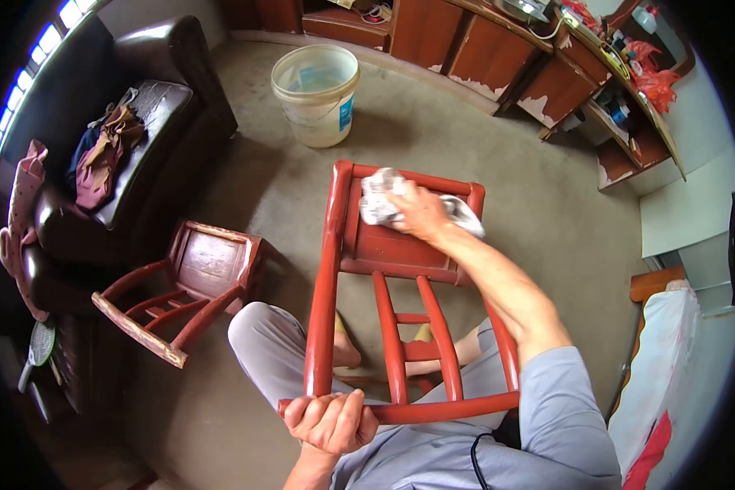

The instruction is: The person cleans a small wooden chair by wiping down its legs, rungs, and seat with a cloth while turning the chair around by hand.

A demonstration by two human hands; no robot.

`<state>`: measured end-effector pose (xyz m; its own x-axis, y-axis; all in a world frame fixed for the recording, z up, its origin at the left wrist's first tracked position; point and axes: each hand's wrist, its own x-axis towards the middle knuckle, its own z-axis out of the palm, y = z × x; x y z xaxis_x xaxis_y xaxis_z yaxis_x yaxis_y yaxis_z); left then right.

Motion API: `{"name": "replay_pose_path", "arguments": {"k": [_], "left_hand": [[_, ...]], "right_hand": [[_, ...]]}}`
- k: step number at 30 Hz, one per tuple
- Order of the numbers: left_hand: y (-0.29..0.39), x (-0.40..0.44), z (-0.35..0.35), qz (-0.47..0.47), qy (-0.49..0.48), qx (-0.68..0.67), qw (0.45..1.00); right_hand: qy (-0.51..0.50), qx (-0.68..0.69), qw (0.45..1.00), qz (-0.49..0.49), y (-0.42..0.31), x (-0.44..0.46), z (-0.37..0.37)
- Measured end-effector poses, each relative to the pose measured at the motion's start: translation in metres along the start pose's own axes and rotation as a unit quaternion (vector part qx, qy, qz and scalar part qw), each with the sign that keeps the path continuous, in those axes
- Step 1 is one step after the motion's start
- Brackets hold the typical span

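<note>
A red wooden chair [325, 286] stands right in front of me, its backrest toward my body and its seat farther out. Wrapped around the left end of the top rail is my left hand [331, 420]. On the seat, a white and grey cloth [377, 196] is pressed under my right hand [420, 208], whose fingers are slightly blurred. Part of the cloth sticks out to the right of that hand. My forearm crosses over the right side of the seat and hides some of it.
A smaller worn red chair [216, 260] stands at the left, near a dark leather armchair [159, 106] with clothes [106, 155] on it. Beyond the seat is a white plastic bucket [314, 114]. Peeling red cabinets [498, 57] line the back wall. A draped white cover [657, 351] lies at right.
</note>
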<state>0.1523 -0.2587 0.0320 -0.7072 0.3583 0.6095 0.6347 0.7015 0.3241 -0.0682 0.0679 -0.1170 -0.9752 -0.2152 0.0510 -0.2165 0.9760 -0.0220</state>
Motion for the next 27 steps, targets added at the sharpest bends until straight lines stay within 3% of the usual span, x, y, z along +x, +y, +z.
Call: {"name": "replay_pose_path", "arguments": {"k": [4,7,10,13,14,17,20,21,23,27], "left_hand": [[0.000,0.042,0.001,-0.010,-0.032,0.003,0.999],[0.000,0.076,-0.003,0.003,-0.134,0.007,0.991],[0.012,0.093,0.010,0.129,-0.186,-0.006,0.974],[0.024,0.087,0.021,0.181,-0.229,0.067,0.954],[0.029,0.087,0.020,0.158,-0.245,0.068,0.954],[0.031,0.095,0.022,0.127,-0.235,0.053,0.962],[0.026,0.102,0.039,0.144,-0.173,0.055,0.973],[0.023,0.103,0.045,0.170,-0.132,0.067,0.974],[0.017,0.114,0.048,0.195,-0.120,0.074,0.971],[0.003,0.141,0.052,0.179,-0.130,0.046,0.974]], "right_hand": [[-0.051,-0.028,0.997,0.047,0.095,-0.067,-0.012],[-0.203,0.041,0.967,0.147,0.126,-0.098,-0.057],[-0.137,0.118,0.963,0.200,0.131,-0.123,-0.066],[-0.126,0.126,0.962,0.206,0.121,-0.127,-0.068],[-0.125,0.131,0.961,0.210,0.117,-0.126,-0.067],[-0.116,0.126,0.966,0.192,0.103,-0.113,-0.058],[-0.166,0.000,0.985,0.044,0.093,-0.083,-0.046],[-0.165,0.000,0.985,0.045,0.091,-0.069,-0.042],[-0.243,-0.028,0.965,-0.100,0.086,-0.046,-0.031],[-0.260,0.036,0.953,-0.154,0.062,-0.029,-0.032]]}}
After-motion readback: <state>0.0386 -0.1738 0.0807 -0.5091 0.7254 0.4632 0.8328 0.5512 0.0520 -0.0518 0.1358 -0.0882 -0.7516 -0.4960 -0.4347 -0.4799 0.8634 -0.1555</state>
